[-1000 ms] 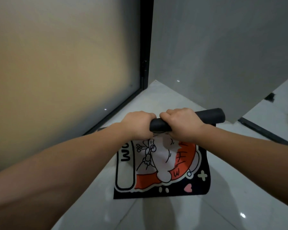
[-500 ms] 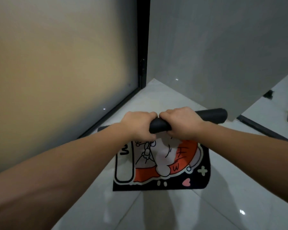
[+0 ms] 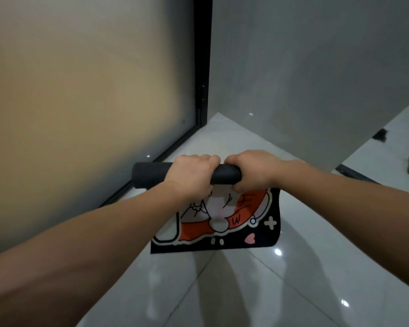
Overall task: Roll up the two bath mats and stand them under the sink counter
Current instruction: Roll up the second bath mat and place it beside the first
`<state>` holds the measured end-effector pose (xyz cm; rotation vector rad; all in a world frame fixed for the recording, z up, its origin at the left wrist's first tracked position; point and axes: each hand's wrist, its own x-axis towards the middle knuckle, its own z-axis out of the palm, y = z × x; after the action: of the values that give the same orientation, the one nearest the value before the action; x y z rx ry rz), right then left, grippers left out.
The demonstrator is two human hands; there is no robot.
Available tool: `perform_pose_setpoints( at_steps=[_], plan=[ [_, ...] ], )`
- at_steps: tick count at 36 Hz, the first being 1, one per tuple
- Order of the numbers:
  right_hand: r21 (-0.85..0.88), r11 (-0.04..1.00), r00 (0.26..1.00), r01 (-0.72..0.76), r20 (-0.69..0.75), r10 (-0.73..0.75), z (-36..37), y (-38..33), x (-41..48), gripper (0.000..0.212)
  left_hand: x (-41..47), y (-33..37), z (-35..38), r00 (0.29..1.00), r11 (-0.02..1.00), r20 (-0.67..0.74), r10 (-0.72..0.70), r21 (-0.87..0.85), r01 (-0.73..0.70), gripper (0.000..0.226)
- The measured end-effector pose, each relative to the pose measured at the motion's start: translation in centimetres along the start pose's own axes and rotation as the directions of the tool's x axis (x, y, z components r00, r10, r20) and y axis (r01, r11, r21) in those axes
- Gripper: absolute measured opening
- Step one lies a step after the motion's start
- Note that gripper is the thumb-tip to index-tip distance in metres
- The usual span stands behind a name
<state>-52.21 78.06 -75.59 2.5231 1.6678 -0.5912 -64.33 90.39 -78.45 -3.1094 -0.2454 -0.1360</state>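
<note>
Hands together on the roll in the head view — my left hand (image 3: 190,177) and right hand (image 3: 250,172) are both clamped around the black rolled part of the bath mat (image 3: 222,223), its printed tail hanging below them above the floor (image 3: 246,291). I judge slack grip could loosen the roll — uneven turning would skew it.

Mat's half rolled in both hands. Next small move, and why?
Probably another turn of the roll toward the body: both the left hand and right hand grip it, and a printed flap hangs unrolled below.
</note>
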Motion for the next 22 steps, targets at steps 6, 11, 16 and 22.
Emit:
perform_pose_setpoints(
  at_steps=[6,11,16,22],
  plan=[
    [-0.34,0.935,0.928,0.103,-0.307,-0.213,1.8,0.2,-0.5,0.025,0.5,-0.8,-0.4,0.979,0.969,0.202,-0.016,-0.236,0.065,0.048],
    [-0.454,0.88,0.827,0.139,-0.436,-0.355,3.0,0.6,-0.3,0.026,0.5,-1.0,-0.7,0.942,0.936,0.335,-0.019,-0.324,0.135,0.045],
    [-0.27,0.955,0.938,0.12,-0.284,-0.199,2.2,-0.1,-0.2,0.039,0.0,-0.5,-0.2,0.987,0.992,0.149,-0.062,-0.102,0.078,0.031],
    [0.066,0.998,0.998,-0.016,0.054,0.013,0.0,0.0,0.0,0.047,-0.5,-0.3,0.1,1.0,0.997,-0.016,0.013,0.072,-0.012,0.033]
  ],
)
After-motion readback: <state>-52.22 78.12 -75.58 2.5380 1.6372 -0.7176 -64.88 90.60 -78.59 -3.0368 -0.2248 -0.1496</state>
